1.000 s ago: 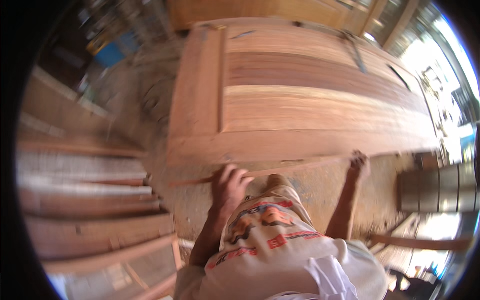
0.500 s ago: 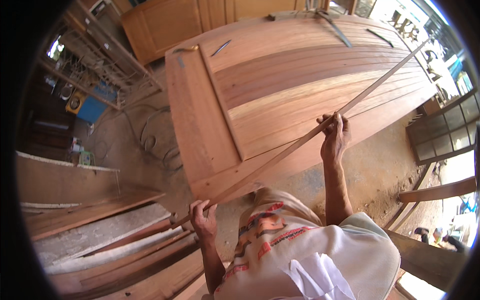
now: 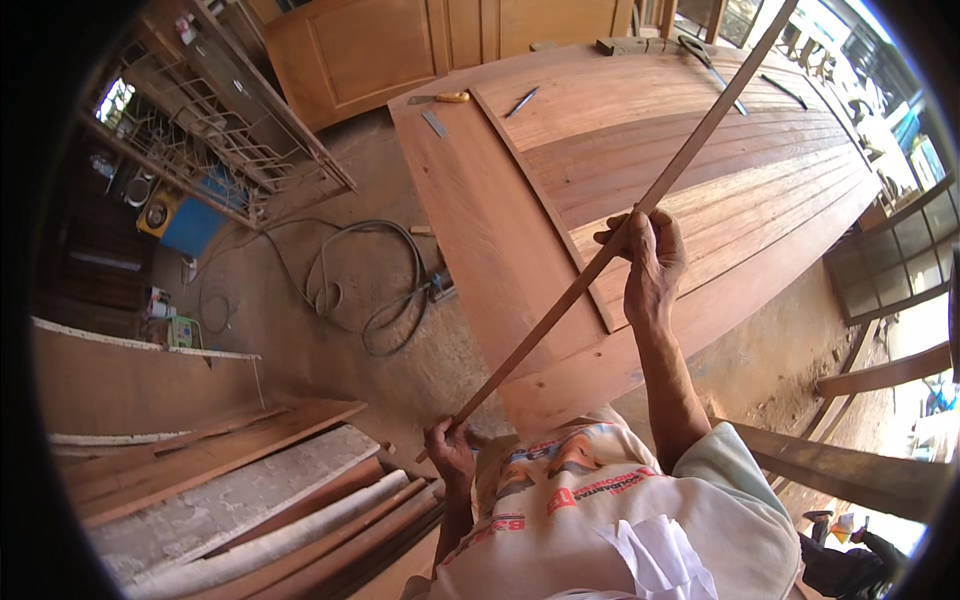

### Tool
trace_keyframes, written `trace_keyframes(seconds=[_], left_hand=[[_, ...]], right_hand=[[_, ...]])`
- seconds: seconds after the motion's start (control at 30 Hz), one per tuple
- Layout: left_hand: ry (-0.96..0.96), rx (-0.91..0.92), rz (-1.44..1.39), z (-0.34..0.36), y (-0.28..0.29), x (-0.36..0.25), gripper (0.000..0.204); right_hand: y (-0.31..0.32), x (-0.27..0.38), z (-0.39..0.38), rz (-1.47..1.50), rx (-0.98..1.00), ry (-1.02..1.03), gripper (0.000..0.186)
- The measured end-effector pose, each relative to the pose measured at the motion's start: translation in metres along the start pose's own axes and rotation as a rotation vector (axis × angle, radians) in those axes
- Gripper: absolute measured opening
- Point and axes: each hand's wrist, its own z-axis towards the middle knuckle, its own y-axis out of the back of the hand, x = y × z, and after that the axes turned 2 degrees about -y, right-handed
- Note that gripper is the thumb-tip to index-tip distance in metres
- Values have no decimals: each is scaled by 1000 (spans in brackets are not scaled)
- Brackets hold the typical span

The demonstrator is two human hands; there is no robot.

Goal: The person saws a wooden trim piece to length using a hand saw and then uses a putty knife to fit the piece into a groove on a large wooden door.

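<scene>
A long, thin wooden strip (image 3: 565, 305) runs slantwise across the view, from low near my body up to the far right. My left hand (image 3: 450, 447) is closed around its lower end. Farther along, my right hand (image 3: 652, 252) pinches the strip near its middle. Beneath it lies a large wooden door panel (image 3: 450, 200) with grooved boards in its centre. Another narrow strip (image 3: 541, 210) rests across the panel where the boards meet the end rail. A yellow-handled chisel (image 3: 452, 97), a small metal piece (image 3: 434, 124) and a pen (image 3: 522, 102) lie on the panel.
A handsaw (image 3: 713, 72) and a dark slim tool (image 3: 784, 92) lie on the panel's far part. Stacked boards (image 3: 230, 490) fill the lower left. A hose or cable (image 3: 340, 290) coils on the floor. Finished cabinet doors (image 3: 365, 60) stand behind, and a gridded window frame (image 3: 890, 250) leans at right.
The strip has swung steeper, its far end rising up and leftward. My left hand has moved down and right, closer to my body; the view has shifted leftward.
</scene>
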Motion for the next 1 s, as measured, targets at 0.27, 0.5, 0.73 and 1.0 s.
trace_keyframes(seconds=[0.27, 0.5, 0.73, 1.0], left_hand=[[-95, 228, -122, 77, 48, 104, 21], [-181, 366, -215, 146, 62, 149, 19], [-283, 362, -200, 240, 43, 177, 17], [-199, 320, -38, 393, 51, 240, 18]], right_hand=[[-112, -2, -93, -43, 6, 149, 43], [-176, 2, -118, -158, -12, 209, 40], [-229, -36, -71, -177, -97, 256, 37], [-333, -115, 19, 7, 19, 70, 27]])
